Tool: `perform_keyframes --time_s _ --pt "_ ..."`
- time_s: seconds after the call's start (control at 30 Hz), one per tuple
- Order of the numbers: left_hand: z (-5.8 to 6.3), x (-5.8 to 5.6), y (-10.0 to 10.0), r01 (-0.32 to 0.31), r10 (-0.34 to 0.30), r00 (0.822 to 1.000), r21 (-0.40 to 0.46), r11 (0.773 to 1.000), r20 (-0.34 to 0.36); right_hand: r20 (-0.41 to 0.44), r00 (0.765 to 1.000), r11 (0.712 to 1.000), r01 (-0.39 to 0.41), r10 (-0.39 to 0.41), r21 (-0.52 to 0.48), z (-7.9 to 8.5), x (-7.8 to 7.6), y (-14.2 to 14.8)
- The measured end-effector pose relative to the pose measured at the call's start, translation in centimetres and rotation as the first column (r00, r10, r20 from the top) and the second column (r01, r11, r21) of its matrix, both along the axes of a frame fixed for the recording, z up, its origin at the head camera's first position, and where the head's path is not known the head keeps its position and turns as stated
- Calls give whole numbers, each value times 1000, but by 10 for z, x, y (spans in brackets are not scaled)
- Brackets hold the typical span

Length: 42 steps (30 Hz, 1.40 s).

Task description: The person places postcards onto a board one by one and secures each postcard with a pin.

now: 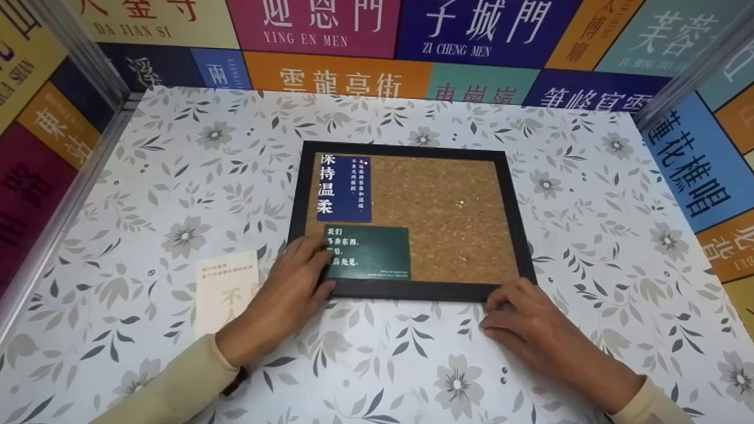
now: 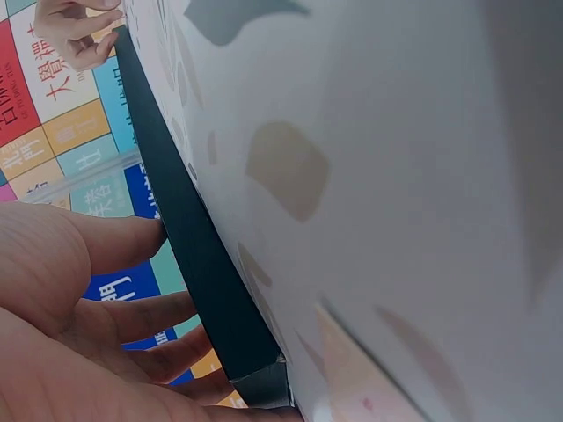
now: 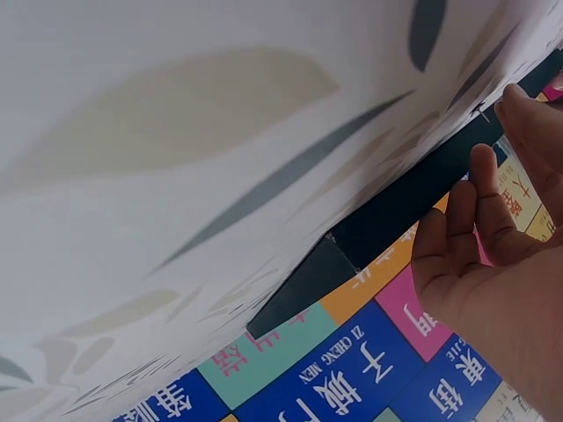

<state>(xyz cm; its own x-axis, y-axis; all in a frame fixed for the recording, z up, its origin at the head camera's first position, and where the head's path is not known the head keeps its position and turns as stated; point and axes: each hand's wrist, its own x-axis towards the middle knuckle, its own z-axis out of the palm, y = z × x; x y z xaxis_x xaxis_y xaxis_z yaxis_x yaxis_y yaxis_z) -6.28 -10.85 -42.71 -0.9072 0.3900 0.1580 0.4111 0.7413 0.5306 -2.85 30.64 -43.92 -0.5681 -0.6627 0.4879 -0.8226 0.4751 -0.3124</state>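
Note:
A black-framed cork board (image 1: 453, 218) lies on the table with two cards at its left side. The upper one is a blue card (image 1: 344, 200) with white characters; below it sits a green card (image 1: 377, 253). My left hand (image 1: 300, 268) holds the near left corner of the board's frame, thumb at the front edge and fingers over the left side, overlapping the green card's edge. At the near right corner, my right hand (image 1: 524, 321) grips the frame with bent fingers. Both wrist views show fingertips against the dark frame edge (image 2: 189, 229).
A cream card (image 1: 227, 288) with pale characters lies left of the board, partly behind my left forearm. The table cover (image 1: 377, 359) has a grey leaf and flower print. Colourful panels with large characters (image 1: 330, 26) stand along the back and both sides.

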Motion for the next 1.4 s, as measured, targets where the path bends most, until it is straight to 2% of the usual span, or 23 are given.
perform_keyframes --time_s 0.4,0.53,0.77,0.93,1.17,1.4 --pt "-1 -1 0 5 -5 1000 8 1000 -10 66 998 999 -2 5 -34 4 -1 2" --pt "-1 0 0 3 -3 1000 -1 1000 -2 63 998 999 11 -8 -48 4 -3 1" --pt "0 -1 1 -3 3 1000 9 1000 14 113 994 998 19 -12 -64 5 -5 0" --pt "0 -1 1 -8 7 1000 7 1000 20 106 994 997 5 3 -72 7 -9 -2" --pt "1 0 0 -3 3 1000 4 1000 16 194 980 997 48 -37 -53 16 -15 -8" --pt "2 -1 1 -12 12 999 -5 1000 44 255 966 993 65 -39 -94 22 -20 -18"
